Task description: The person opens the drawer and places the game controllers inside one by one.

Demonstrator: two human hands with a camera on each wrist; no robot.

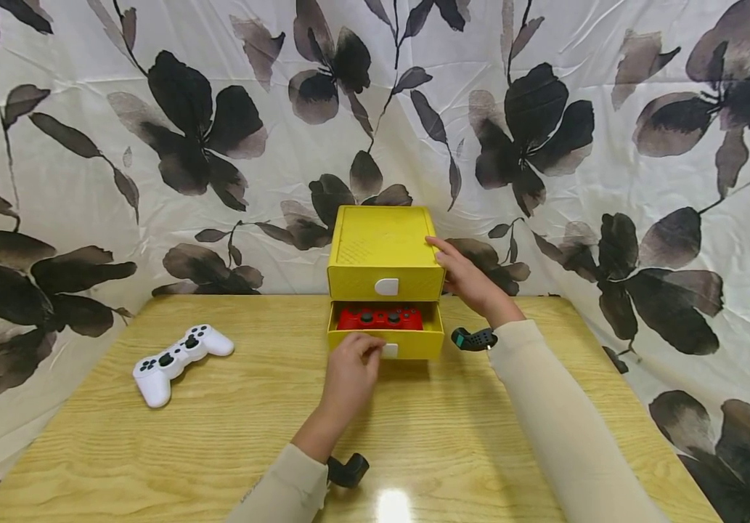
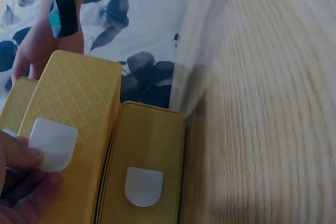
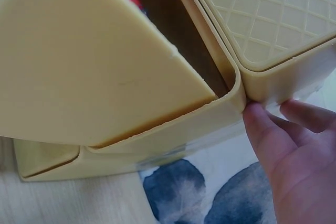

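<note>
A yellow drawer unit [image 1: 384,236] stands against the cloth backdrop. Its middle drawer [image 1: 423,347] is pulled out, with a red game controller [image 1: 381,319] lying inside. My left hand [image 1: 351,370] pinches the white pull tab [image 2: 54,142] on that drawer's front between thumb and fingers. Below it, in the left wrist view, the bottom drawer [image 2: 152,135] is closed; the pulled-out one hides it in the head view. My right hand [image 1: 473,283] rests its fingertips against the unit's right side, near the top edge, fingers extended.
On the left of the wooden table [image 1: 250,436] lies a white game controller [image 1: 181,359]. A floral cloth [image 1: 375,94] hangs behind and along both sides. Each wrist carries a dark strapped device, one near the left hand [image 1: 348,471].
</note>
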